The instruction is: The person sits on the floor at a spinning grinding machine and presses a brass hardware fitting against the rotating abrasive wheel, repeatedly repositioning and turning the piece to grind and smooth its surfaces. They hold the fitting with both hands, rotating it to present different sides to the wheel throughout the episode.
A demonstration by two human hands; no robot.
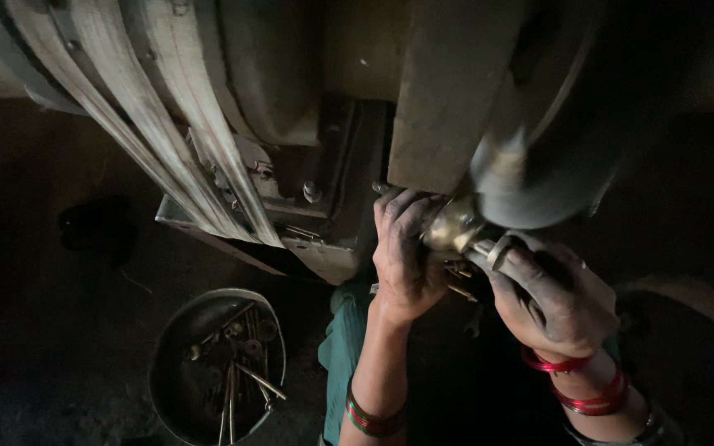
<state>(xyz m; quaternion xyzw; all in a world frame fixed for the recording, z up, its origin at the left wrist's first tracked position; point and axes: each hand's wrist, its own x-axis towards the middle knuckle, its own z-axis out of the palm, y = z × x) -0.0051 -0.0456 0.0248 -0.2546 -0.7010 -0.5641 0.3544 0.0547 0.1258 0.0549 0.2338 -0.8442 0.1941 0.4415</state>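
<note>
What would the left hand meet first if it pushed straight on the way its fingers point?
Probably the grey machine housing just above the left hand, whose fingers grip the brass part; depth is unclear.

Below you on the floor sits a round metal pan, holding loose metal rods and small round fittings in a heap. Above it, pale flat belts run diagonally down from upper left to a grey machine body. A bolt head sticks out of the housing beside them. A dark lump lies on the floor at left.
</note>
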